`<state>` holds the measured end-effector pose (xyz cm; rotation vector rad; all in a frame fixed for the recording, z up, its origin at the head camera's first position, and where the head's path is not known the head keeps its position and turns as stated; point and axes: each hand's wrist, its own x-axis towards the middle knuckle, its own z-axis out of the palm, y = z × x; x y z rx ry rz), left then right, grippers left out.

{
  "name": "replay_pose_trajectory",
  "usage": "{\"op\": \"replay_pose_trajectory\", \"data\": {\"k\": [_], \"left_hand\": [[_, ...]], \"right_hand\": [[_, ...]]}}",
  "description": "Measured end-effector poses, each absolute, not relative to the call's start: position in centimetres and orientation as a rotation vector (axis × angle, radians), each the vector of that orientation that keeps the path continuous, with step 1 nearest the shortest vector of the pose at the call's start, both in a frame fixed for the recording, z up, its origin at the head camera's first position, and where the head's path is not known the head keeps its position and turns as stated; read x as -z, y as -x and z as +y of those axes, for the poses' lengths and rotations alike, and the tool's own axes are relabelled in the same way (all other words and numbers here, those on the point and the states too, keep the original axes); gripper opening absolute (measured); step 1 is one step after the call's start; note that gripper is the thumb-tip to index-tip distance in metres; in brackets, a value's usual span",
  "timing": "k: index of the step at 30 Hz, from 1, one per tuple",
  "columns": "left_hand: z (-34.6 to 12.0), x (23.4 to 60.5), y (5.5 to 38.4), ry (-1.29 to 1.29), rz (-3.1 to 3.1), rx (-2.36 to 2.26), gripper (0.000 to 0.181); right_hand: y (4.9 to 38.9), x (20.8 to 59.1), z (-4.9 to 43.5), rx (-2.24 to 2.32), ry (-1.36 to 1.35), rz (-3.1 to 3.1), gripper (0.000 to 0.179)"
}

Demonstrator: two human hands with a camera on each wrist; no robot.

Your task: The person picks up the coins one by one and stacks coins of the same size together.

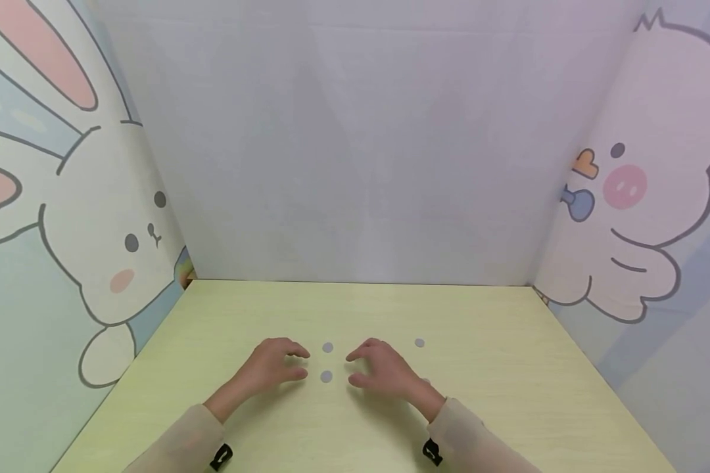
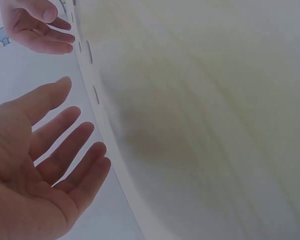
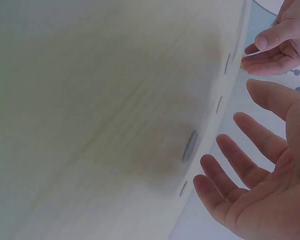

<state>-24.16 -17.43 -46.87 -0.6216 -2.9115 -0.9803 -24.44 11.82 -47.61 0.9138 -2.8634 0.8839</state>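
Observation:
My left hand hovers over the pale wooden table, fingers loosely bent and thumb apart, holding nothing. Facing it from the other side, my right hand has the same relaxed shape and is empty too. Between the two lie two small grey discs, one farther and one nearer, touched by neither hand. In the left wrist view the left hand shows its palm with the fingers spread a little. The right wrist view shows the right hand likewise, with gaps between the fingers.
Another grey disc lies right of the right hand, and one more is partly hidden behind the right wrist. A pale back wall rises at the far edge. Side walls carry a cartoon rabbit and a chick.

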Motion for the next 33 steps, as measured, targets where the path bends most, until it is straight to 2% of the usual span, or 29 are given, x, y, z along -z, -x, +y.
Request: {"op": "replay_pose_trajectory", "data": {"k": [18, 33], "left_hand": [[-15.5, 47.4, 24.5, 0.709, -2.951, 0.886, 0.024], [-14.3, 47.8, 24.3, 0.727, -2.879, 0.828, 0.014]], "right_hand": [[25.3, 48.3, 9.6, -0.790, -0.915, -2.924, 0.025], [25.5, 48.5, 8.2, -0.752, -0.876, -2.915, 0.020]]}}
